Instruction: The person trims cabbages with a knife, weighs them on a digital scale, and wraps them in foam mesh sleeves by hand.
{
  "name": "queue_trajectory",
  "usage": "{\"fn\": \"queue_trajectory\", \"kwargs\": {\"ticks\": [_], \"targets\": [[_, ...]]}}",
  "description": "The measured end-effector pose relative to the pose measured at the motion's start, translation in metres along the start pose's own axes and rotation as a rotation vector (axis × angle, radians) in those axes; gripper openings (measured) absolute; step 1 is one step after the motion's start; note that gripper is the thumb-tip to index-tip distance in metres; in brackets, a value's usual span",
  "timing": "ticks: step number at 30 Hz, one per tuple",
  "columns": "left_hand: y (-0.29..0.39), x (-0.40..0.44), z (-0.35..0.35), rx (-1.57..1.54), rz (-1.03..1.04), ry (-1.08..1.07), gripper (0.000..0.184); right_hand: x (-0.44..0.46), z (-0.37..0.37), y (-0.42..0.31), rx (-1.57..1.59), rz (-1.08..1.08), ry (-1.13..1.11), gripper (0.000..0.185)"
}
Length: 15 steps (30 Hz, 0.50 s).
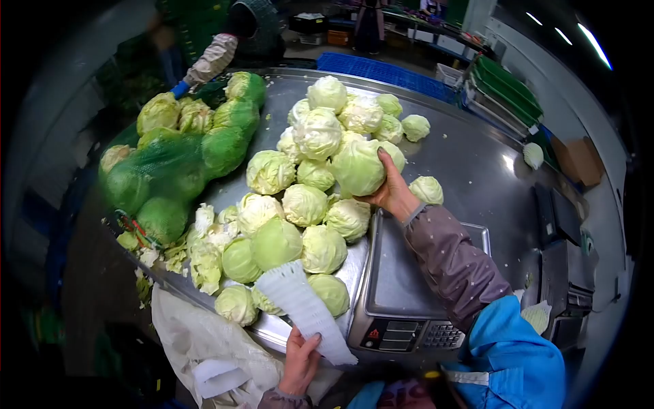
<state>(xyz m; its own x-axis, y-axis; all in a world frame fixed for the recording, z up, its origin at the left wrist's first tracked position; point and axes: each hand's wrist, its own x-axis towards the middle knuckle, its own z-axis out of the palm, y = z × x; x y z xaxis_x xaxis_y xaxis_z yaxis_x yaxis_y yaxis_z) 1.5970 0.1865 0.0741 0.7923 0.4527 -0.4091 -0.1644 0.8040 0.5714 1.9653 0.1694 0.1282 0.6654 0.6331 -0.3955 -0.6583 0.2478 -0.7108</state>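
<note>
My right hand (394, 187) is wrapped round the right side of a pale green cabbage (357, 168), at the right edge of a heap of cabbages (304, 205). Near the bottom edge, my left hand (300, 358) pinches the lower part of a white foam net sleeve (306, 310), which lies slantwise over the front cabbages. A weighing scale (409, 286) with a bare metal plate stands right of the heap, below my right forearm.
A green net bag (221, 150) of cabbages lies at the left, where another person's blue-gloved hand (180, 89) touches it. Loose leaves (204, 266) lie nearby. Blue crates (385, 75) and green trays (504, 88) stand behind the metal table (470, 163). White sacking (197, 334) hangs in front.
</note>
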Motion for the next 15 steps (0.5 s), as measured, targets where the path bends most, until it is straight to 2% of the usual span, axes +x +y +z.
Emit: {"fn": "queue_trajectory", "kwargs": {"ticks": [1,2,3,5,7,9,10,12,13,15], "targets": [[-0.002,-0.002,0.0,0.003,-0.001,0.003,0.04,-0.007,0.012,0.003,-0.109,-0.031,-0.029,0.073],[-0.004,-0.004,0.001,0.003,0.021,0.016,0.04,-0.018,0.022,0.007,-0.28,-0.168,0.045,0.074],[-0.007,-0.007,0.002,-0.011,0.011,0.021,0.04,-0.021,0.032,0.011,-0.279,-0.159,0.023,0.074],[-0.006,-0.01,0.0,-0.017,0.01,0.038,0.039,-0.022,0.047,0.022,-0.48,-0.319,0.04,0.073],[-0.001,-0.011,-0.002,-0.007,0.035,0.084,0.039,-0.012,0.063,0.032,-0.491,-0.373,-0.025,0.074],[0.008,-0.011,-0.006,-0.022,0.067,0.087,0.039,0.006,0.078,0.043,-0.705,-0.532,-0.286,0.077],[0.014,-0.011,-0.008,-0.035,0.091,0.084,0.04,0.009,0.086,0.049,-0.706,-0.531,-0.292,0.077],[0.023,-0.011,-0.011,-0.043,0.106,0.097,0.041,0.011,0.102,0.06,-1.334,-0.768,-0.29,0.08],[0.026,-0.009,-0.013,-0.051,0.113,0.11,0.043,0.017,0.103,0.066,-1.39,-0.69,-0.381,0.081],[0.022,-0.007,-0.025,-0.081,0.097,0.099,0.044,0.048,0.094,0.068,-1.336,-0.551,-0.409,0.079]]}}
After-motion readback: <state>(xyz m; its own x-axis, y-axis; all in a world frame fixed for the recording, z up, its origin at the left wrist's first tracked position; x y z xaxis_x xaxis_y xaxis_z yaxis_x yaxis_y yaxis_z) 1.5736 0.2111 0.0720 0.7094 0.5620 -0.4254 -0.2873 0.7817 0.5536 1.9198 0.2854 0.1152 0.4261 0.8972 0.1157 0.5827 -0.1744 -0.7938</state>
